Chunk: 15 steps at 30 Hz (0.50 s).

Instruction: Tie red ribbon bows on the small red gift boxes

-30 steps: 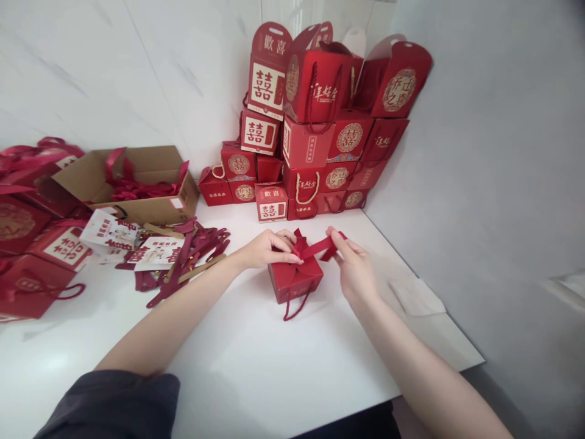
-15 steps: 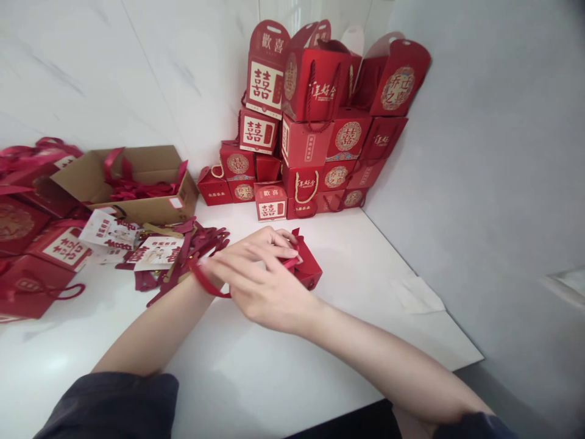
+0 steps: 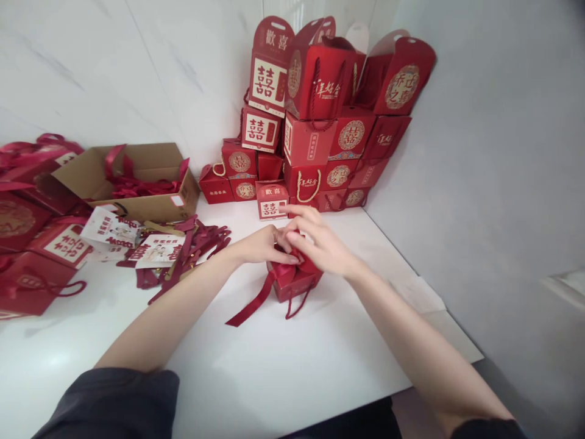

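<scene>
On the white table in front of me stands a small red gift box [image 3: 299,283] with a cord handle hanging down its near side. A red ribbon [image 3: 253,306] is gathered at its top, and one loose end trails onto the table. Thumb and fingers of my left hand [image 3: 265,245] are closed on the ribbon above the box. From the other side, my right hand [image 3: 325,244] pinches at the ribbon with lower fingers while upper fingers stretch out. The gathered part of the ribbon lies partly hidden behind the fingers.
Stacked red gift boxes [image 3: 350,134] stand against the back wall. An open cardboard box [image 3: 150,210] with red ribbons sits left, beside printed cards [image 3: 158,251] and a pile of dark red straps [image 3: 205,241]. More red boxes [image 3: 27,283] fill the far left. White paper [image 3: 418,294] lies right.
My right hand has moved from across my left wrist to the right side of the box. The ribbon end it carried now hangs down on the left, and more of the box shows.
</scene>
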### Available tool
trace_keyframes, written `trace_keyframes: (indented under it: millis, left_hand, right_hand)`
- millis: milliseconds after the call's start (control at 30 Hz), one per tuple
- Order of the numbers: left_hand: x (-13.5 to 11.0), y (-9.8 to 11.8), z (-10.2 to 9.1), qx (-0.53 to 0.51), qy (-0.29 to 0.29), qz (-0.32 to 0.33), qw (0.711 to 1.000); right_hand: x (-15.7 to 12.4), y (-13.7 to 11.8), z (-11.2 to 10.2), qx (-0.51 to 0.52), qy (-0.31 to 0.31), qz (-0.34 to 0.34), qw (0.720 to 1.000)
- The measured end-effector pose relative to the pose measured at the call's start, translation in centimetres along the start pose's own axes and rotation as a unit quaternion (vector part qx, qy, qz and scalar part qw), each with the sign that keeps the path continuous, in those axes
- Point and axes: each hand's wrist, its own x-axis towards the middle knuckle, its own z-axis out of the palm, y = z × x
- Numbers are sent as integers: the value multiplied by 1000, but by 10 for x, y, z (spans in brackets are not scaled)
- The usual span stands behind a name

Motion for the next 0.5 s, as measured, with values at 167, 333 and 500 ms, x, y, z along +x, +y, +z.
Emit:
trace_keyframes:
  millis: [167, 333, 500]
  left_hand:
    - [2, 2, -3, 28, -58, 8, 998]
    - [2, 2, -3, 25, -62, 20, 998]
    - [1, -3, -7, 23, -66, 8, 998]
  right_hand:
    - [2, 44, -10, 108, -106, 44, 987]
    - [4, 43, -11, 140, -154, 22, 978]
    - [-13, 41, -15, 165, -46, 48, 984]
